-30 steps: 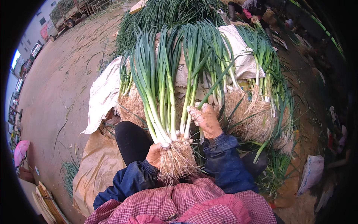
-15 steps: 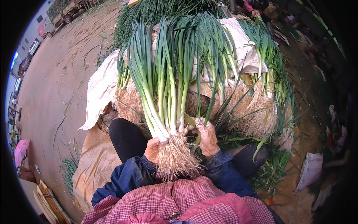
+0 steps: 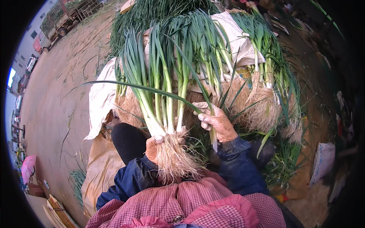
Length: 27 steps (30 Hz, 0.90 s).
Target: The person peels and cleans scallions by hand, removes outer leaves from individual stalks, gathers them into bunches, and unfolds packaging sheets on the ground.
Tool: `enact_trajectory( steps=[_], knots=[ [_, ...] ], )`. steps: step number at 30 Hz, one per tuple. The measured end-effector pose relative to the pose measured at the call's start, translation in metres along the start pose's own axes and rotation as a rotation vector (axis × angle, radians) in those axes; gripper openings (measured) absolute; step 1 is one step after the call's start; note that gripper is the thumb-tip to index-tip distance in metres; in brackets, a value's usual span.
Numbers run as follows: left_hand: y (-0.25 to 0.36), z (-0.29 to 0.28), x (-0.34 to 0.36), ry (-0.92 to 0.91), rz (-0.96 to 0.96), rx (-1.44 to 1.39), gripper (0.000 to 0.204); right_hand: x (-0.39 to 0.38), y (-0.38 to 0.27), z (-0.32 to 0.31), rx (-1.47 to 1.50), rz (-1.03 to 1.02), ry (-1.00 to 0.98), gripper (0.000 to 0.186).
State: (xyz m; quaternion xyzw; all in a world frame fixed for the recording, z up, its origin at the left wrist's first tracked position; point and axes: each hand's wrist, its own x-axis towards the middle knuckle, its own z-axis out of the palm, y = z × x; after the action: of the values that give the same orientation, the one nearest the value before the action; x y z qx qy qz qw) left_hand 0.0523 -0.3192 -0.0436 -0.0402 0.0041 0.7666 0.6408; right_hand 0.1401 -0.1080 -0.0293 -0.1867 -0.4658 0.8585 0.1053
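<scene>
My left hand [image 3: 151,149] is closed around the lower ends of a bunch of green garlic [image 3: 163,95], just above its shaggy tan roots [image 3: 177,157]. The stalks rise away from me, with pale bases and long, flat green leaves. To the right of the bunch and apart from it, my right hand [image 3: 218,122] is closed on stripped leaves [image 3: 213,138]. One long blade from them crosses left over the stalks, and a pale end hangs below the fingers. Whitish stuff covers the right fingers; most of the left fingers are hidden behind the stalks and roots.
More green garlic [image 3: 262,102] lies in bundles over a pale sack [image 3: 240,38] ahead. Behind it is a large green heap [image 3: 152,15]. Loose leaves [image 3: 279,167] litter the ground by my right knee. Brown sheeting [image 3: 99,167] spreads at left, and a white sack [image 3: 322,161] stands far right.
My right hand has come away from the stalk bases, moving right with the leaves pulled loose. A long blade now lies across the bunch. My left hand keeps its hold.
</scene>
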Motion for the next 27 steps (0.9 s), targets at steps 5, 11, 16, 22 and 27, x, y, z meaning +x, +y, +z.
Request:
enact_trajectory(
  steps=[5, 11, 16, 22, 27],
  knots=[
    [-0.012, 0.002, 0.003, -0.017, 0.050, 0.011, 0.076, 0.063, 0.011, 0.029, -0.037, -0.124, 0.245, 0.015],
    [-0.020, 0.010, 0.009, -0.045, 0.121, -0.028, 0.075, -0.067, -0.005, 0.000, 0.271, -0.281, 0.321, 0.019],
    [-0.008, -0.007, 0.004, -0.004, 0.084, -0.026, 0.076, -0.193, -0.089, -0.117, -0.585, -0.267, 0.820, 0.030],
    [-0.014, 0.003, 0.013, 0.017, -0.020, -0.019, 0.069, -0.141, -0.073, -0.039, -0.741, -0.499, 0.950, 0.024],
    [0.001, -0.011, 0.000, 0.137, -0.020, 0.046, 0.040, 0.001, 0.058, 0.038, -0.455, -0.235, 0.001, 0.039]
  ],
)
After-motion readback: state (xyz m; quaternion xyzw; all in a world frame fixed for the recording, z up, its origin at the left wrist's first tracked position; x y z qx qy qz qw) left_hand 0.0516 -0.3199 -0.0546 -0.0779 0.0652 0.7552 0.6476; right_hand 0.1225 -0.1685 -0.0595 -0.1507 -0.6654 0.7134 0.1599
